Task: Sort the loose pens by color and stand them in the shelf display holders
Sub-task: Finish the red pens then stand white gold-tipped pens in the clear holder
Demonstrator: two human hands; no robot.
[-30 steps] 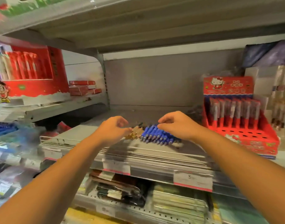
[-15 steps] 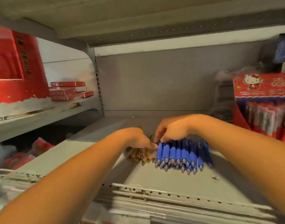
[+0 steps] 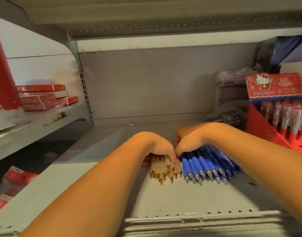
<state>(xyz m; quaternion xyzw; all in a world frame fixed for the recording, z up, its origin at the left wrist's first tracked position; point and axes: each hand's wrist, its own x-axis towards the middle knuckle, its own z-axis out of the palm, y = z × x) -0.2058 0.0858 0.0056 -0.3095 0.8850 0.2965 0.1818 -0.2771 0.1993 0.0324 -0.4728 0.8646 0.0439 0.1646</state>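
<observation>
Both hands are down on the grey shelf [image 3: 164, 200], side by side and touching at the thumbs. The left hand [image 3: 157, 147] wraps the bunch of pale pens [image 3: 164, 168]: thumb down one side, a fingertip showing at the other, gold tips fanned out toward the camera. Just beside them the blue pens [image 3: 208, 165] lie in a flat row, silver tips pointing the same way. The right hand [image 3: 188, 142] sits on their far ends, fingers curled under and out of sight, so I cannot tell whether it grips them or only rests there. Off to the right stands the red display holder [image 3: 265, 132], a cartoon cat on its header card [image 3: 275, 88], wrapped pens [image 3: 287, 115] upright inside, well apart from both piles. On the side shelf [image 3: 44, 129] at left, flat red boxes [image 3: 42, 98] are stacked
</observation>
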